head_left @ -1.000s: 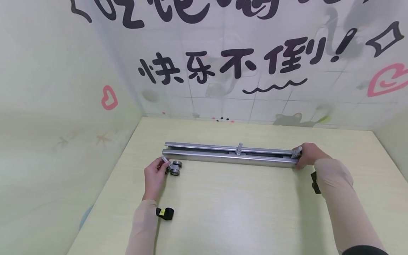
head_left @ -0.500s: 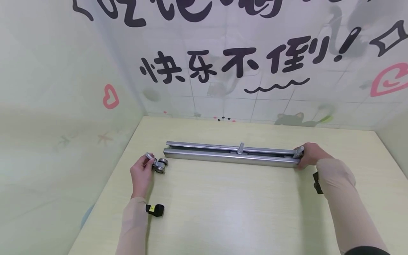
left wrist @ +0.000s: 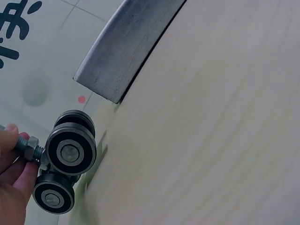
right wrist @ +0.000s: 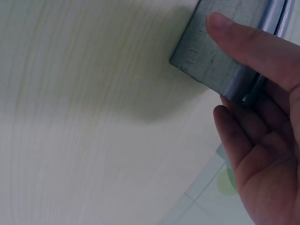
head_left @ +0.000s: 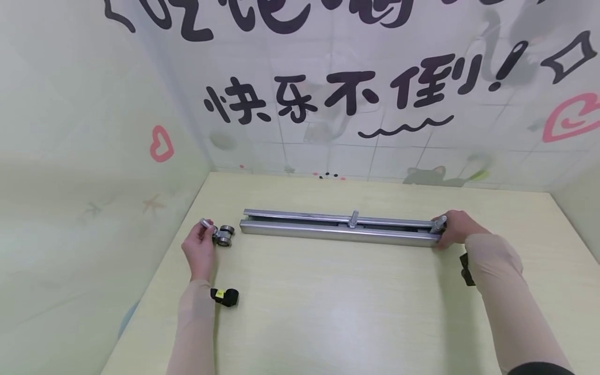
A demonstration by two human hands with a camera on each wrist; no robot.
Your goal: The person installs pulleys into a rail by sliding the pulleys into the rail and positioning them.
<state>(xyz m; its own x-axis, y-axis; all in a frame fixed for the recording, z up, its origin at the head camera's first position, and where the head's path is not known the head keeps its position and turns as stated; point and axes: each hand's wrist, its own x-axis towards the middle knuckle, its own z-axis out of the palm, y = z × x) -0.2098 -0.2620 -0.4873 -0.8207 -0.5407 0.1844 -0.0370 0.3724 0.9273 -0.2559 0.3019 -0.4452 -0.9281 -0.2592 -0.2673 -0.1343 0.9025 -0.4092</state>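
My left hand (head_left: 200, 251) pinches the threaded bolt of a metal roller trolley (head_left: 224, 235). In the left wrist view the trolley's wheels (left wrist: 70, 151) and a nut (left wrist: 31, 148) on the bolt show clearly. The trolley is to the left of a steel channel track (head_left: 337, 233), apart from its left end. My right hand (head_left: 457, 229) grips the track's right end, its thumb (right wrist: 225, 24) against the side wall. Two bolts stand up from the track's slot, a middle bolt (head_left: 353, 219) and a right bolt (head_left: 438, 224) near my right hand; what they attach to is mostly hidden inside.
The track lies on a pale wood-grain table (head_left: 328, 302). A printed wall (head_left: 328, 151) closes off the back, and another wall (head_left: 94, 208) stands along the left side. Each wrist wears a small black camera, such as the left wrist camera (head_left: 226, 297).
My left hand has carried the trolley to the left, away from the track's left end. The right hand and the track have stayed in place.
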